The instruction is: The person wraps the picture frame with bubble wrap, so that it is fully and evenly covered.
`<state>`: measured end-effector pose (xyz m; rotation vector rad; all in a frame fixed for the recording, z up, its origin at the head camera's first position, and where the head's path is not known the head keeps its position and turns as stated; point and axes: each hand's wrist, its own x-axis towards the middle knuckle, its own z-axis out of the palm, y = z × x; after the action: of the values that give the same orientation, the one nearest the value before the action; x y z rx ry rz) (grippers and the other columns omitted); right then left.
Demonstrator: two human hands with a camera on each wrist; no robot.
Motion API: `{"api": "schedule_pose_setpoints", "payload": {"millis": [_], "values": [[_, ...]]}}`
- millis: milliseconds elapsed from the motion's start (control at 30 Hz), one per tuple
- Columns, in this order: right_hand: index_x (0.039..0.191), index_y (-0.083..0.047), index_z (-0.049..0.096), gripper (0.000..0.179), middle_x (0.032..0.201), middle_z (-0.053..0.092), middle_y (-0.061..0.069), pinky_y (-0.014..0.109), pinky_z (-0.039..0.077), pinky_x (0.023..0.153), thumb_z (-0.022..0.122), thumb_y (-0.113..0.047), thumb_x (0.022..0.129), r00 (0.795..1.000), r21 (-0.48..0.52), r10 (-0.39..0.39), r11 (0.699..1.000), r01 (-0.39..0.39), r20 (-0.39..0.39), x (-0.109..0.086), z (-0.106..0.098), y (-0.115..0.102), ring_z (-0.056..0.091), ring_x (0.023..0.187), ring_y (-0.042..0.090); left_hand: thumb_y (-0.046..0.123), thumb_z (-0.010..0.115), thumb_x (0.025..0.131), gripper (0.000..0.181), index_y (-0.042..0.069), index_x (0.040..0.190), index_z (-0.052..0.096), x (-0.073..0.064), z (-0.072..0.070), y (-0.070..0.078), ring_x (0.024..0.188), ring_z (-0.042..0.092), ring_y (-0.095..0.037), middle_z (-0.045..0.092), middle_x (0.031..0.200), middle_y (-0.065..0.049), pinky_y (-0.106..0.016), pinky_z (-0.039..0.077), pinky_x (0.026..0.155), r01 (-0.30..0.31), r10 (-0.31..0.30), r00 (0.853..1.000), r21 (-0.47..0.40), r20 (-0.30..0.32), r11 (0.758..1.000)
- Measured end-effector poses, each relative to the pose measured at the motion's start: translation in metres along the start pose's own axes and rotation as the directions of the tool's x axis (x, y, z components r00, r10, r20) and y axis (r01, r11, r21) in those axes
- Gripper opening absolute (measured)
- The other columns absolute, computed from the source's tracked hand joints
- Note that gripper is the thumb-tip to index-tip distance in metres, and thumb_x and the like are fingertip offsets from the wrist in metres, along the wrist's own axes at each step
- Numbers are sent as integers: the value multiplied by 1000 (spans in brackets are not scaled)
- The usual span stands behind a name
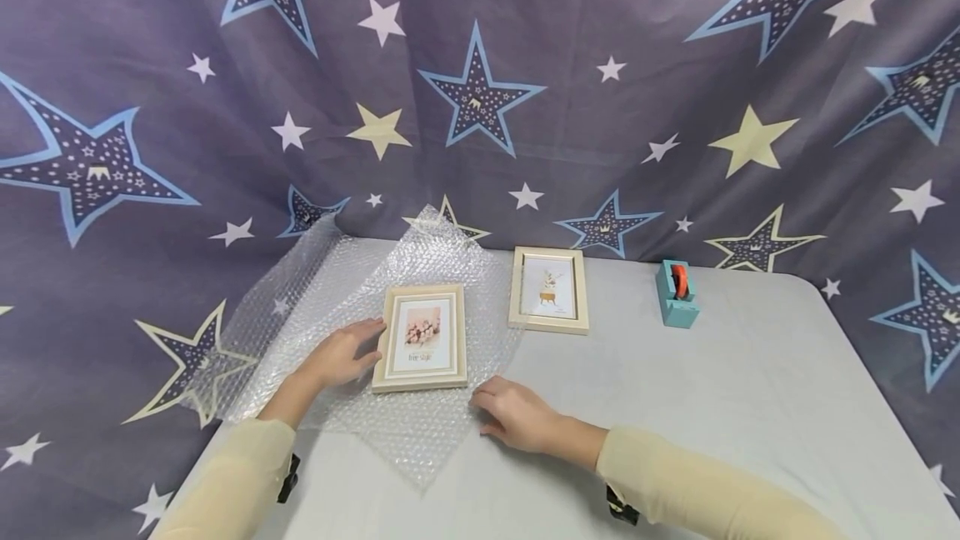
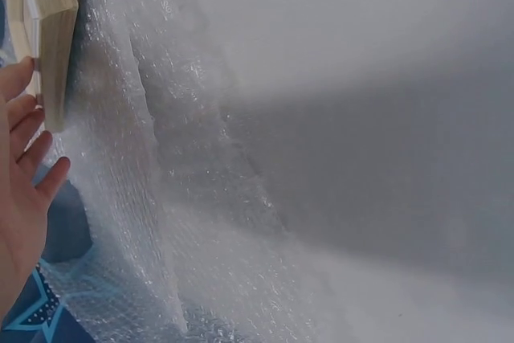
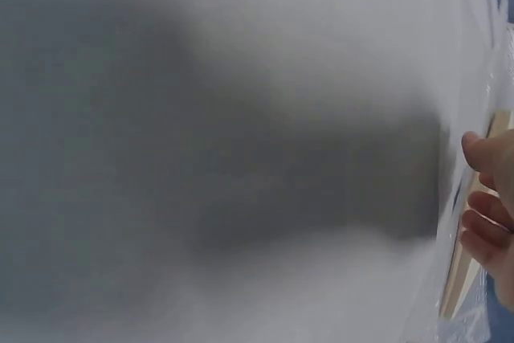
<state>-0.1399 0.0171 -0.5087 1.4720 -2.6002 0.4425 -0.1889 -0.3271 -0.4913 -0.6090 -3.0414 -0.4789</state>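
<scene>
Left fingers [image 1: 366, 329] spread, right fingers [image 1: 489, 394] bent

1. The picture frame [image 1: 381, 380], pale wood with a white mount round a pink flower print, lies flat and face up on the bubble wrap, the left hand [image 1: 347, 354] at its left edge.
2. The bubble wrap [image 1: 420, 432], clear and unfolded, lies cornerwise under it, its left part past the table's edge, the right hand [image 1: 517, 415] at its right edge.
</scene>
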Motion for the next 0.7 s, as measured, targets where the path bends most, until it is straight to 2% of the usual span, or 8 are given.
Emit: {"api": "schedule_pose_setpoints", "payload": {"millis": [100,233,300,367,467,567,633,700], "values": [[106,-12,66,30,107,68,-1,22,53,95,75,-24,80,995,-155,-96,983,94,-6,6,6,-3,63,103,12,22,62,91,52,-2,136,51,-1,0,-1,130,49,-42,53,140,-22,-56,38,111,-13,13,1000,12,-8,1000],[100,-13,67,16,100,68,-3,21,53,91,67,-22,86,975,-322,-217,928,189,-53,12,14,-6,63,95,10,21,62,90,51,-3,135,52,-3,-1,0,130,49,-42,54,139,-22,-56,38,111,-21,21,1000,12,-8,1000],[98,-13,66,12,99,68,-3,21,53,90,64,-18,87,964,-364,-254,907,211,-74,15,16,-7,62,94,9,21,62,90,51,-3,134,52,-3,-1,1,130,49,-42,54,138,-22,-55,38,111,-20,20,1000,10,-9,1000],[95,-13,65,8,96,68,-3,21,53,89,63,-13,87,959,-367,-264,906,209,-105,17,17,-7,63,92,10,20,62,90,50,-3,134,52,-4,-1,2,130,49,-42,54,138,-22,-55,38,111,-14,14,1000,2,-9,1000],[91,-12,66,9,92,69,-3,20,55,83,66,-8,83,960,-276,-210,949,154,-184,20,16,-8,64,88,9,20,62,91,50,-3,134,52,-3,-1,2,130,49,-43,54,138,-22,-56,38,111,-10,10,1000,-9,-8,1000],[87,-12,68,10,85,70,-4,19,56,76,72,-6,80,959,-87,-77,995,55,-274,24,13,-8,65,81,9,20,62,90,50,-3,134,53,-1,-2,2,130,49,-43,54,138,-22,-56,38,111,1,-1,1000,-28,-3,1000],[86,-12,70,9,83,72,-2,18,56,73,75,-7,79,953,45,29,999,-16,-301,27,11,-8,67,79,10,20,63,90,51,-3,133,53,0,-3,2,129,49,-43,54,138,-23,-57,38,110,7,-7,1000,-39,4,999],[84,-10,71,7,80,72,-1,16,56,69,75,-7,79,948,172,131,982,-84,-291,31,9,-6,67,74,10,20,64,89,52,-4,133,53,1,-5,2,129,49,-44,54,138,-23,-57,38,110,16,-16,1000,-46,14,999]]}}
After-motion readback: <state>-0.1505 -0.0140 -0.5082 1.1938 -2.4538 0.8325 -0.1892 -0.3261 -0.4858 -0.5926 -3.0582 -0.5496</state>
